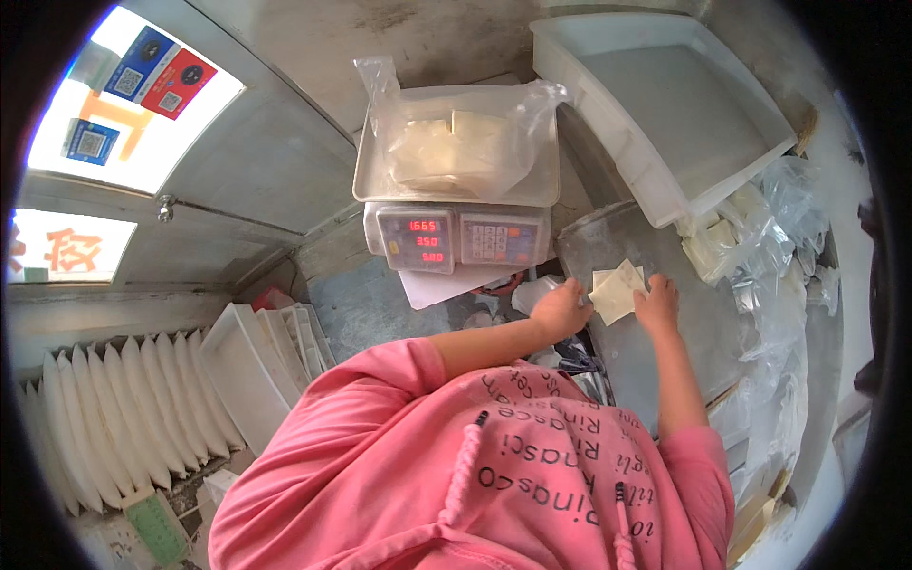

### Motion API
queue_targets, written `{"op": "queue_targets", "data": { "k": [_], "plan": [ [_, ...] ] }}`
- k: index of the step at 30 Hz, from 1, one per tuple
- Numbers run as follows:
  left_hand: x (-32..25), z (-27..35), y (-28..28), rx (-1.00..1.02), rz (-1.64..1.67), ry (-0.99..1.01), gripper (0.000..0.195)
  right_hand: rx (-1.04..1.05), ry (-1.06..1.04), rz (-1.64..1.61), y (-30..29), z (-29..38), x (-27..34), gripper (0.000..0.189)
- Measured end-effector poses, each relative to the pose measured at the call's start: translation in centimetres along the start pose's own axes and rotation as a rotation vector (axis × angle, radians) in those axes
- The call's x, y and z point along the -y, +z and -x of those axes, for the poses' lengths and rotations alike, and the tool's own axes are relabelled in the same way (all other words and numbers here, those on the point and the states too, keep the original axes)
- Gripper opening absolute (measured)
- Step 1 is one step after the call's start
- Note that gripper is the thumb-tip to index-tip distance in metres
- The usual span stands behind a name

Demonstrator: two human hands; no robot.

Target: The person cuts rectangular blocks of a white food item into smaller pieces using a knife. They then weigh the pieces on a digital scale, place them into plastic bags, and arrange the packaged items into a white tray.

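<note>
Several pale yellow square sheets, which look like dough wrappers, lie fanned in an uneven stack over a grey work surface. My right hand grips their right edge, thumb against the sheets. On the opposite side, my left hand has its fingers curled close to the left edge; whether it pinches a sheet is hard to see. A crumpled clear plastic bag is just beyond the left hand. Farther off, an open plastic bag with more pale sheets rests on the pan of a digital scale.
A large white plastic tray stands tilted at the back right, with loose plastic bags beside it. At left are upright white trays, a row of filled white sacks and a metal door with a window.
</note>
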State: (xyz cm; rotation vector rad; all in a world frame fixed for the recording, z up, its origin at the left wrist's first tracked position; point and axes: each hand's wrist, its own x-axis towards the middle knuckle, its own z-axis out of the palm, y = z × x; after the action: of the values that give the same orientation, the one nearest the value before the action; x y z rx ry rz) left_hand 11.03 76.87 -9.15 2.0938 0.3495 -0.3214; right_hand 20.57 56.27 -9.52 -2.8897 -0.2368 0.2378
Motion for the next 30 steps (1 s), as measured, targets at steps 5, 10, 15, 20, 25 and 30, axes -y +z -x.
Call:
{"op": "queue_targets", "data": {
  "k": [5,10,15,20,25,30],
  "plan": [
    [-3.0,-1.6,3.6,-0.023,-0.153,-0.209,0.041,0.010,-0.024,-0.074,1.4,0.4,-2.3,0.037],
    [-3.4,-1.0,4.5,-0.189,-0.292,-0.123,0.036,0.057,-0.002,-0.255,1.3,-0.5,-2.6,0.032],
    [-3.4,-1.5,4.8,-0.297,-0.262,-0.087,0.029,-0.012,0.009,-0.355,1.8,-1.1,-3.4,0.021],
    [-4.0,-3.4,3.7,-0.209,-0.120,-0.102,0.025,-0.095,-0.004,-0.463,1.5,-0.3,-3.4,0.014],
    [-4.4,-4.9,3.6,-0.164,-0.130,-0.118,0.028,-0.155,0.039,-0.554,2.0,0.3,-3.7,0.014],
    [-4.8,-4.8,3.8,-0.185,-0.284,-0.036,0.034,-0.130,0.058,-0.539,1.9,0.5,-4.0,0.015]
  ]
}}
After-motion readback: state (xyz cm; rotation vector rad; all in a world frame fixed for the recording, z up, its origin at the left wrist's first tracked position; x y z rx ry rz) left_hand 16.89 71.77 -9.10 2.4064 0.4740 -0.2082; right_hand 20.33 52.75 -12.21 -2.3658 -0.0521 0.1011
